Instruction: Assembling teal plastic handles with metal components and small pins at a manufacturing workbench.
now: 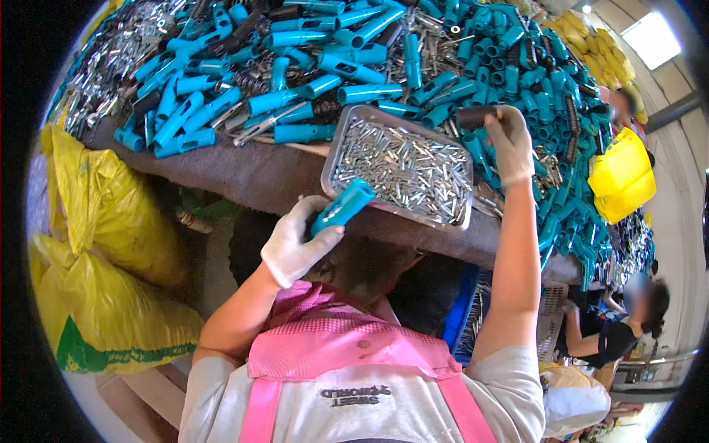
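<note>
Heaped with teal tubes, my counter (251,177) lets its pin tray (336,151) overhang the near edge; left hand (295,244) clamping a teal tube (341,207), right hand (509,144) gripping a dark tube (473,116), a nudge could tip it.

Your left hand (295,247) is covering the lower end of the teal handle (341,207). Your right hand (509,144) is hiding most of a dark tube (473,117). The metal tray (347,122) is hiding the bench edge beneath. Small metal pieces (402,166) are blurring together, too tiny to tell apart.
</note>
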The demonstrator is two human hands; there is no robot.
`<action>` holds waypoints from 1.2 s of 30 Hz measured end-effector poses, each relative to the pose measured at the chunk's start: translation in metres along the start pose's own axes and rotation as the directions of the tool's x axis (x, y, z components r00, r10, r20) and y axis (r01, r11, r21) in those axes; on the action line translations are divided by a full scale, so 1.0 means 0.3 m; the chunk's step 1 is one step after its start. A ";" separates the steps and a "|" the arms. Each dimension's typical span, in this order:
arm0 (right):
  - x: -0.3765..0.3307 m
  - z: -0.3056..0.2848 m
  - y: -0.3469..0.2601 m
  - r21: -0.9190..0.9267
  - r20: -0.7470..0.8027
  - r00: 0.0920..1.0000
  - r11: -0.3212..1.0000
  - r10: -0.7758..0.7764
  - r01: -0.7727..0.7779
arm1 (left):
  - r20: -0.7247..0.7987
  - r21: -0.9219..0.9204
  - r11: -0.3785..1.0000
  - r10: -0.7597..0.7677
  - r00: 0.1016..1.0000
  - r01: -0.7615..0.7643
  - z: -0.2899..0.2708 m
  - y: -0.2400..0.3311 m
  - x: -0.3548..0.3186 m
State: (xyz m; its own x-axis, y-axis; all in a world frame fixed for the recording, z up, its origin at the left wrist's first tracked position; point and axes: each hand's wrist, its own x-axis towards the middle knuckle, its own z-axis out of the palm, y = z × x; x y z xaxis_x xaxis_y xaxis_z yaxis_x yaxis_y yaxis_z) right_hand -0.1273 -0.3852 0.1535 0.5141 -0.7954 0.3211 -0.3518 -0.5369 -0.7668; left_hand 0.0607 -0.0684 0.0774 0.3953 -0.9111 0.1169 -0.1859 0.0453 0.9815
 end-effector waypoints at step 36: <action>-0.156 0.169 -0.182 0.150 0.515 0.856 0.988 -0.039 -0.045 | -0.042 0.435 0.896 0.118 0.992 -0.088 0.030 0.025 0.013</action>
State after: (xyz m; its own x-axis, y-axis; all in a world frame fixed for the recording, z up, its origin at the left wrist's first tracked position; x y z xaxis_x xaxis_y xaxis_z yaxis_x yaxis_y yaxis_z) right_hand -0.0925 -0.3044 0.1522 0.8566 -0.5156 0.0184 -0.2537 -0.4520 -0.8552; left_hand 0.0528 -0.0754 0.0837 0.4078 -0.8815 0.2381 -0.5926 -0.0571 0.8035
